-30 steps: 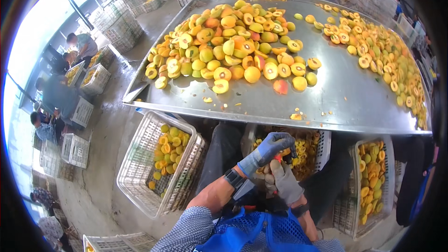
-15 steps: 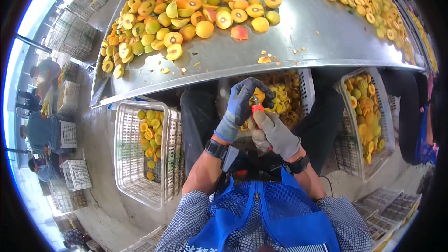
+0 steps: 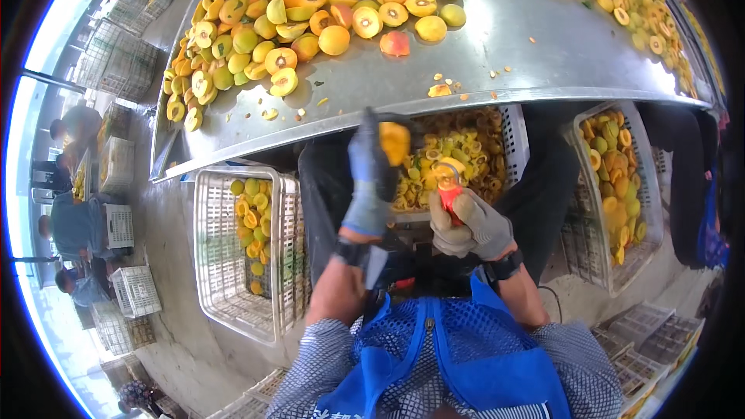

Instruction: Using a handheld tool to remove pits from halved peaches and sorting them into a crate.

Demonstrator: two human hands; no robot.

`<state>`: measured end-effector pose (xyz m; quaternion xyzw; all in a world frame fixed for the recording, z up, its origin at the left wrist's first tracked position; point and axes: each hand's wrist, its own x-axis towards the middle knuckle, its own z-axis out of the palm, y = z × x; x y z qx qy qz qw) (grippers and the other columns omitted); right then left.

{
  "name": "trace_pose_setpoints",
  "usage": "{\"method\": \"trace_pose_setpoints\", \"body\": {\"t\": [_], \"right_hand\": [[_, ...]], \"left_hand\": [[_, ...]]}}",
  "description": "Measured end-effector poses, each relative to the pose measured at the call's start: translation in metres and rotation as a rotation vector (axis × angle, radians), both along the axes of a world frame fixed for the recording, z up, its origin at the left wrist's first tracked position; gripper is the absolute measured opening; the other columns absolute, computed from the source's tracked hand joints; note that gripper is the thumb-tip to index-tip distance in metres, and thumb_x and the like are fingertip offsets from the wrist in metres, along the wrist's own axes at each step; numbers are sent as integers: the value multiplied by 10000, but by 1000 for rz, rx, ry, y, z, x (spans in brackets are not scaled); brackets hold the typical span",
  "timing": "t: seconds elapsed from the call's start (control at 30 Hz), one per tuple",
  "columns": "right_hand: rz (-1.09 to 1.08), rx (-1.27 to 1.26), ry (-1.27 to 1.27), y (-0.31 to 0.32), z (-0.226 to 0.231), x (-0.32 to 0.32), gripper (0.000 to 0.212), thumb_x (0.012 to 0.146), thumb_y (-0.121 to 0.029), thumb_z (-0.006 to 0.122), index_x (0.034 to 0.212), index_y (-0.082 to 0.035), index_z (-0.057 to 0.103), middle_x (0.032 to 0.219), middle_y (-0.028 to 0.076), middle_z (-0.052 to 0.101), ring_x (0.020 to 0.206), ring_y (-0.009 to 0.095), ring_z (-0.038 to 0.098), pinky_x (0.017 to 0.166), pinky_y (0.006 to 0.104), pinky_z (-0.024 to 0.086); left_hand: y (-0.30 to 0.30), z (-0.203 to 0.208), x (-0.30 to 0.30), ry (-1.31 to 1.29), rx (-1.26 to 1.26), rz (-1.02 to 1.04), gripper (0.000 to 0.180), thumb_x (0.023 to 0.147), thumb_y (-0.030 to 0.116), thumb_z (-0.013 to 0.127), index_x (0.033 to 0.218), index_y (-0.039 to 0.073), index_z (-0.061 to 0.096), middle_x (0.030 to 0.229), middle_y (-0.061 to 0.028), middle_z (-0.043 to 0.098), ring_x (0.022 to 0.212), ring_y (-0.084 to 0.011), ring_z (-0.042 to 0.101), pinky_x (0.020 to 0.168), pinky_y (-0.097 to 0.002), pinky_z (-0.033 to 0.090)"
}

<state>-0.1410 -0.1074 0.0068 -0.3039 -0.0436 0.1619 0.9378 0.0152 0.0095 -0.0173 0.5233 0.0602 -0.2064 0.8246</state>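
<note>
My left hand, in a blue and dark glove, is blurred but holds an orange peach half at its fingers, just below the table edge. My right hand, in a grey glove, grips the red handle of a pitting knife. A curved metal blade tops that handle, with a yellow scrap of peach at it. Beneath and beyond both hands, between my knees, sits a crate of cut peach rings and scraps.
A metal table ahead bears a heap of halved peaches and another heap at right. White crates with peach halves stand left and right. Other people work at far left among stacked crates.
My hands have parted. My left hand moved up and left with the peach half, while the right dropped slightly with the pitting knife, which now has a yellow scrap at its blade.
</note>
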Motion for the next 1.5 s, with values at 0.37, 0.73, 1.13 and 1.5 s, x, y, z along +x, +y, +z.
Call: {"method": "trace_pose_setpoints", "body": {"t": [0.37,0.73,1.13,1.5], "right_hand": [[-252,-390,521,-4,-38,23,392,988,-447,443,811,-100,486,548,-41,376,409,76,351,392,230,301],[-297,-482,571,0,-46,-5,398,973,-437,465,782,-88,472,563,-16,423,410,92,379,401,245,341],[-420,-874,234,-9,-7,30,344,966,-380,504,846,-58,511,546,-8,458,403,82,415,375,257,338],[-412,-737,407,-19,-62,8,253,960,-279,496,865,-45,519,545,6,463,402,88,428,365,255,343]], "left_hand": [[126,108,67,-1124,1362,9,260,786,201,727,979,37,671,962,-171,638,884,-334,622,794,-410,488],[-62,36,136,-1284,1280,-430,354,809,292,643,1097,92,589,964,-174,643,912,-352,623,761,-442,495],[30,70,66,-380,-99,-373,439,980,278,488,1299,-23,483,1034,-104,640,819,-160,617,707,-262,492],[185,135,54,-1067,1621,-84,286,808,190,689,1059,57,658,981,-158,637,911,-317,629,813,-379,491]]}}
